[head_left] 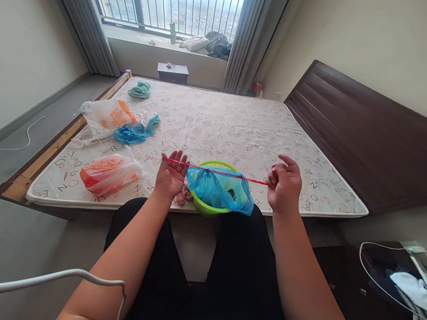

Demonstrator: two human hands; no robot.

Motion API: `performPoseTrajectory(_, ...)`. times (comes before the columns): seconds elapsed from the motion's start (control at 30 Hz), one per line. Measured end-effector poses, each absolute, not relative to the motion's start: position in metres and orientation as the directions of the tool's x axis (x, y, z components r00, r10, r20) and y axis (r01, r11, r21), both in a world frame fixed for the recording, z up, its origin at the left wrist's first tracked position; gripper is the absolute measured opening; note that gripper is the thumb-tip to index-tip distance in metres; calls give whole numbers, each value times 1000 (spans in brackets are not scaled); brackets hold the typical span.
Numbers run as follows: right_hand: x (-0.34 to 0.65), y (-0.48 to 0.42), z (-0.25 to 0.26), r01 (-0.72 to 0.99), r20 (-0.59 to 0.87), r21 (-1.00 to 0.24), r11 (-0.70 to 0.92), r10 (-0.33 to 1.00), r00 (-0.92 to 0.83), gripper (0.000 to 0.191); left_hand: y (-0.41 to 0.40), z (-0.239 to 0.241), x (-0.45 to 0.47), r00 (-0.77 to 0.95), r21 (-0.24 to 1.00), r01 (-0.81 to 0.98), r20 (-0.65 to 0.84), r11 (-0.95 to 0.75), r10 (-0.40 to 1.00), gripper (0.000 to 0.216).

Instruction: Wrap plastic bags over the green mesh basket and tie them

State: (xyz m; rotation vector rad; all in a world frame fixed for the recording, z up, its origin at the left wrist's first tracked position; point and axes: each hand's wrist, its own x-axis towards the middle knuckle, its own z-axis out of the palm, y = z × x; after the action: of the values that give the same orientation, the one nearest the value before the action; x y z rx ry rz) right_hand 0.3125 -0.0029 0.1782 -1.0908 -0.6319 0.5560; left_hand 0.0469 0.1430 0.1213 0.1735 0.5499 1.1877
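Note:
A thin red cord [235,176] runs taut between my two hands, sloping down to the right. My left hand [171,176] is palm up with its fingers stretched out; the cord crosses them and is held at the thumb. My right hand [284,182] has its fingers closed around the cord's other end, and a bit of red shows at its index finger. Below the cord, a knotted blue plastic bag [211,187] lies in a green plastic basket [206,206] at the mattress edge, by my knees. A pinkish bundle [183,196] sits beside the basket, partly behind my left wrist.
On the mattress [232,120] lie an orange and clear bag [110,173], a white bag with orange print [106,117], a crumpled blue bag [134,132] and a teal coil [139,90]. A white cable [47,278] crosses my left forearm. The dark headboard [377,137] stands right.

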Motion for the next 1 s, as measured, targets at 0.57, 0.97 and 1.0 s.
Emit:
performPoseTrajectory(0.57, 241, 10, 168, 739, 5, -673, -23, 999, 36, 40, 102, 141, 68, 679, 491, -588, -131, 642, 723, 68)
performPoseTrajectory(0.97, 266, 11, 139, 897, -159, -420, -136, 984, 75, 12, 130, 145, 29, 513, 507, -690, -161, 517, 843, 53)
performPoseTrajectory(1.0, 266, 10, 144, 863, -107, -483, -148, 988, 110, 14, 129, 144, 32, 553, 539, -644, -162, 543, 817, 48)
